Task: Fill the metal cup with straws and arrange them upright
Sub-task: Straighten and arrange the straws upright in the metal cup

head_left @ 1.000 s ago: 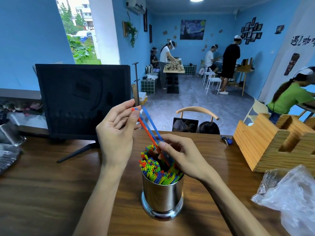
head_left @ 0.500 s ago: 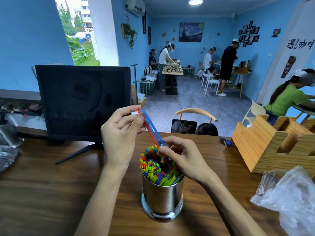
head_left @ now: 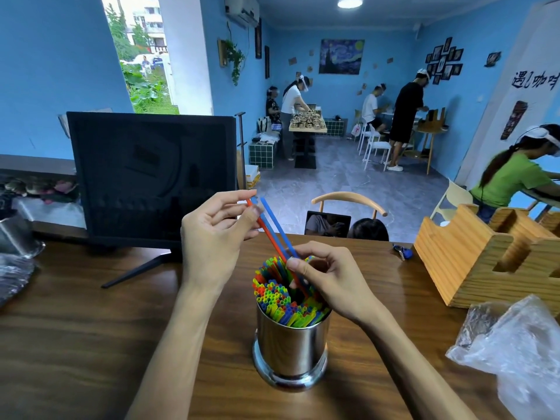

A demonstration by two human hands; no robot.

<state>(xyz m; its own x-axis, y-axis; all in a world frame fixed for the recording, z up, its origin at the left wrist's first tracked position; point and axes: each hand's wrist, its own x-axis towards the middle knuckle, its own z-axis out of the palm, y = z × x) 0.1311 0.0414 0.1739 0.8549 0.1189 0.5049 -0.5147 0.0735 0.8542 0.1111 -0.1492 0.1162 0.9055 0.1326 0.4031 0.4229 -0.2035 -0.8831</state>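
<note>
a metal cup [head_left: 291,344] is seen standing upright on the wooden bench [head_left: 75,344], near the middle of its near edge, and it is packed with coloured straws [head_left: 281,298] whose open ends point upward and lean slightly toward the far edge. two blue straws [head_left: 277,230] and an orange straw [head_left: 266,233] are held tilted above the cup, their lower ends reaching down among the packed straws. their upper ends are pinched by the left hand [head_left: 212,241], its grip clamped on them between thumb and fingers. lower down, just above the cup's mouth, the same straws are pinched by the right hand [head_left: 330,277], whose grip is likewise closed on them, with the remaining fingers curled over the bundle. a dark monitor [head_left: 151,177] is seen on its stand toward the far left corner of the bench, a slotted wooden holder [head_left: 472,256] at the right edge, and crumpled clear plastic bags [head_left: 515,350] near the right near corner. a second metal container [head_left: 15,237] is partly visible at the left edge.
</note>
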